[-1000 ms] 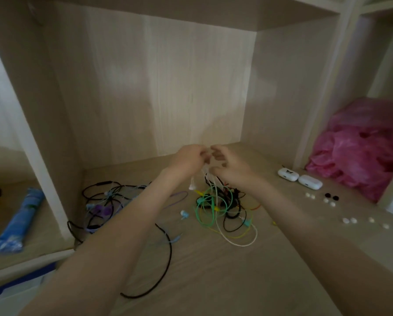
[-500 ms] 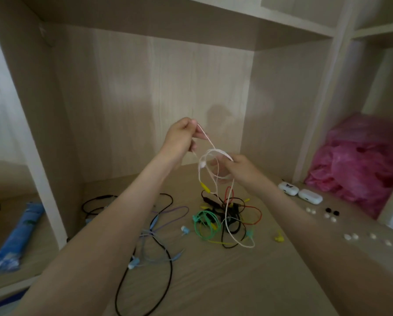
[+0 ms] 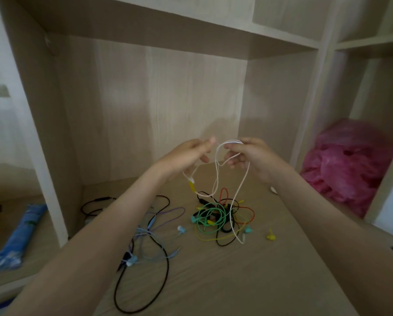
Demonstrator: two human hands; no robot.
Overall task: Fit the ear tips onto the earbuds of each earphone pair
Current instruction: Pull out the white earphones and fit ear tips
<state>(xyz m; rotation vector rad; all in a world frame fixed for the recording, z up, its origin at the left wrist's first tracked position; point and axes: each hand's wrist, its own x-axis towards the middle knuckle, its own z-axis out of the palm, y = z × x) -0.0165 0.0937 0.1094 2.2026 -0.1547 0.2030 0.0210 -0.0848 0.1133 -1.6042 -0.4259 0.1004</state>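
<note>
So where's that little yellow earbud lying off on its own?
In the head view, the yellow earbud lies on the wooden shelf floor, just right of the tangled pile of coloured cables.

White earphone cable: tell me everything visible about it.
The white cable is a thin, rubbery-looking cord, lifted above the shelf floor. The left hand and right hand each pinch it, with a short arch between them. Slack loops hang down; the longest strand drops from the right hand into the pile of coloured cables and ends on the wood. A small white piece hangs below the left hand; earbuds and tips cannot be made out.
</note>
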